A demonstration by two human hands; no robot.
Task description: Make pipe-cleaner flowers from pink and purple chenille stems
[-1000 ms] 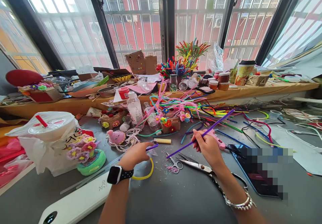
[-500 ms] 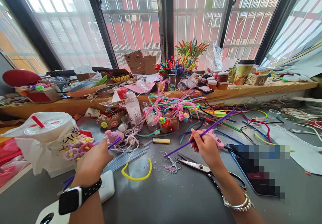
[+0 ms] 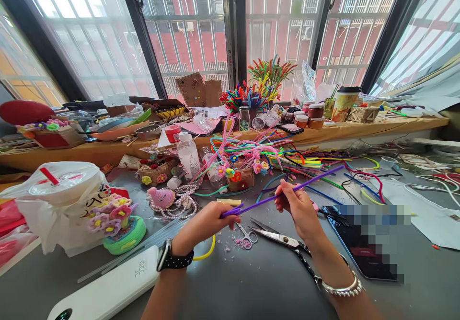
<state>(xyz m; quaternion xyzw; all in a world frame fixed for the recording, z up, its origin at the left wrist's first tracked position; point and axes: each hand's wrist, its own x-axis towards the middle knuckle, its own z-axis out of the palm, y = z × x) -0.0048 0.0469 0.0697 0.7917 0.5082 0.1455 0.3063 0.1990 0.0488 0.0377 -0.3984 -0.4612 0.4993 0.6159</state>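
A long purple pipe cleaner (image 3: 313, 179) slants up to the right, pinched near its middle by my right hand (image 3: 296, 207). My left hand (image 3: 206, 224) grips purple pipe cleaner at the lower end, where more than one purple tip pokes out past the fingers; how many lie in it I cannot tell. Below and between the hands lie small scissors (image 3: 248, 236) with pink scraps beside them. Large black-handled scissors (image 3: 283, 239) rest under my right wrist. A yellow pipe cleaner (image 3: 206, 252) shows partly behind my left wrist.
A white power bank (image 3: 118, 281) lies front left, beside a pot of crocheted flowers (image 3: 124, 234) and a bagged drink cup (image 3: 66, 190). Right of my right hand is a phone (image 3: 359, 243). Behind are loose colourful pipe cleaners (image 3: 305, 164), bottles (image 3: 188, 154) and a pink glue gun, mostly hidden.
My left hand has moved right, from beside the flower pot to the lower end of the right hand's purple pipe cleaner. My right hand stays nearly in place, still pinching it.
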